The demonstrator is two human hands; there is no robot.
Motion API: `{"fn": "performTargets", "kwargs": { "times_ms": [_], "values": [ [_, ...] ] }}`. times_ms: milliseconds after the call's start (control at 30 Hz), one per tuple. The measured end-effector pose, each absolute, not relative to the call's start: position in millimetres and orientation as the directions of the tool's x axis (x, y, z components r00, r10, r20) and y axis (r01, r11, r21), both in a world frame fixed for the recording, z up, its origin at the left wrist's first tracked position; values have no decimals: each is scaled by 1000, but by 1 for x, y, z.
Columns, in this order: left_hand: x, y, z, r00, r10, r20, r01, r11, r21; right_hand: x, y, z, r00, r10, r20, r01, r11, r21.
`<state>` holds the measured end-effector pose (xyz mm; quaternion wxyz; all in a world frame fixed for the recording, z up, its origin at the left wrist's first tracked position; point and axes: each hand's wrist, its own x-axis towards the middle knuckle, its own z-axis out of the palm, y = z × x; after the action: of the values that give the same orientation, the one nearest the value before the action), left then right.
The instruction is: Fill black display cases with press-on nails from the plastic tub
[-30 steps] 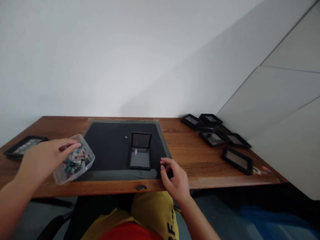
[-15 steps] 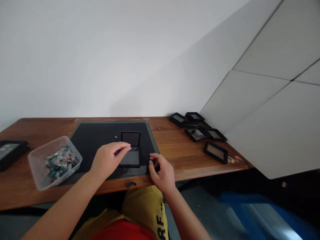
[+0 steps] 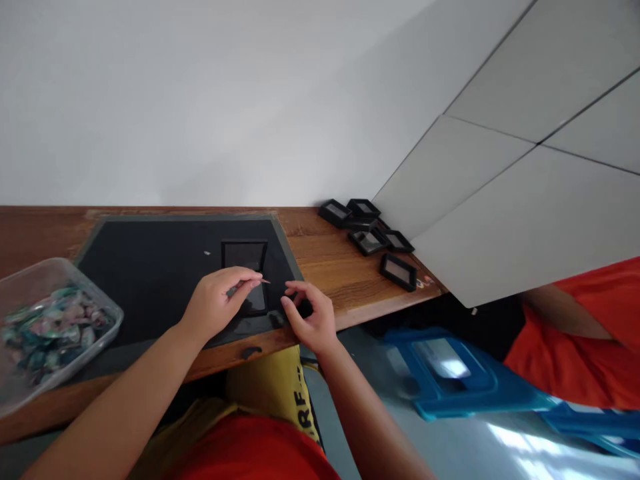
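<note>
My left hand (image 3: 220,293) pinches a small thin pinkish sliver (image 3: 265,281) between thumb and fingertips, its point showing towards the right. Beneath that hand lies an opened black hinged case (image 3: 245,252), its lid raised at the back and its lower half partly hidden by my fingers. Just right of the case is my right hand (image 3: 313,317), with curled fingers and a gap between thumb and forefinger; nothing shows in it. Both hands are over the dark mat (image 3: 150,267). A tiny pale chip (image 3: 207,253) rests on the mat left of the case.
A clear plastic tub (image 3: 113,323) of shiny green and pink pieces (image 3: 60,327) stands at the left. Several black cases (image 3: 399,271) lie at the right end of the wooden table (image 3: 325,267). Blue stools (image 3: 450,373) and a person in a red shirt (image 3: 565,340) are at the right.
The view has turned right, bringing the red-shirted person into sight. The sliver now shows at my left fingertips. My right thumb and forefinger remain apart beside the case.
</note>
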<state>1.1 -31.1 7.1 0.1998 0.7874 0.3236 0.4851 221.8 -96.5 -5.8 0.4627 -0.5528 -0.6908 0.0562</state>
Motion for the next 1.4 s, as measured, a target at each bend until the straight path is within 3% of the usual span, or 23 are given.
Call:
{"fn": "performTargets", "kwargs": {
  "times_ms": [267,500,733,833,1133,1400],
  "values": [
    [-2,-29,5,338,682,649,281,-731,622,190,-78,4,-83,748,659,731,495,-469],
    [-3,-28,5,306,652,694,296,-758,582,183,-75,10,-4,699,715,722,497,-481],
    [-10,-27,16,-108,634,766,347,-698,626,182,-59,6,-76,728,682,779,470,-415],
    [-10,-24,15,-202,611,765,346,-686,640,181,-51,1,-125,712,691,765,512,-389],
    [-9,-28,12,-156,537,829,353,-754,554,182,-44,-9,-294,759,582,787,537,-303],
    [-5,-25,18,11,477,879,409,-804,432,178,-47,-5,-379,746,548,791,568,-227]
  ]
}}
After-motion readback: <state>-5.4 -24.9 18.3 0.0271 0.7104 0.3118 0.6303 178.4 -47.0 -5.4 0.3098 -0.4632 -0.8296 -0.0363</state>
